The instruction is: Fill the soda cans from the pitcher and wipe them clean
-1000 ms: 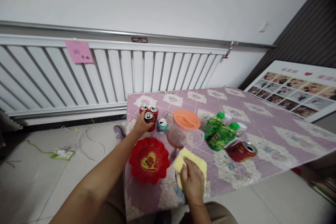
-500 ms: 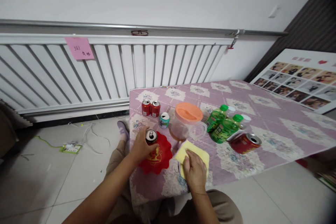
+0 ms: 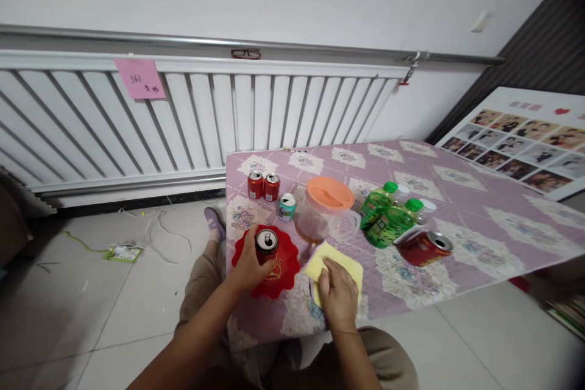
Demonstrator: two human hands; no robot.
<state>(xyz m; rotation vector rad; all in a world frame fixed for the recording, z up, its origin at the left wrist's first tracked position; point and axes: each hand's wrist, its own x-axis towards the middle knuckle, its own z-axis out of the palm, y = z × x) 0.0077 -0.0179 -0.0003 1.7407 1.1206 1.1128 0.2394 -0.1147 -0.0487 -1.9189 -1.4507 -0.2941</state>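
My left hand (image 3: 250, 265) is wrapped round a dark drink can (image 3: 267, 241) with an opened top, upright over the red scalloped plate (image 3: 287, 268). Whether the can's base touches the plate is hidden. At the table's near side, my right hand (image 3: 339, 292) grips a folded yellow cloth (image 3: 350, 265), thumb on top and pressed down near the tabletop. Just beyond the plate stands a teal can (image 3: 286, 207). Two red cans (image 3: 263, 187) are side by side behind it. A clear plastic jug (image 3: 315, 219) with an orange lid (image 3: 329, 192) stands beyond the cloth.
Green-labelled bottles (image 3: 390, 222) with green and white caps lie right of the jug. A larger red can (image 3: 425, 248) is tilted beside them. The floral tablecloth (image 3: 411, 280) covers the table. A white radiator (image 3: 274, 116) runs behind; cables and a power strip (image 3: 123, 253) lie on the floor.
My left hand has brought the dark can slightly right and nearer, further over the red plate. The right hand stays on the yellow cloth, and the view has shifted a little.
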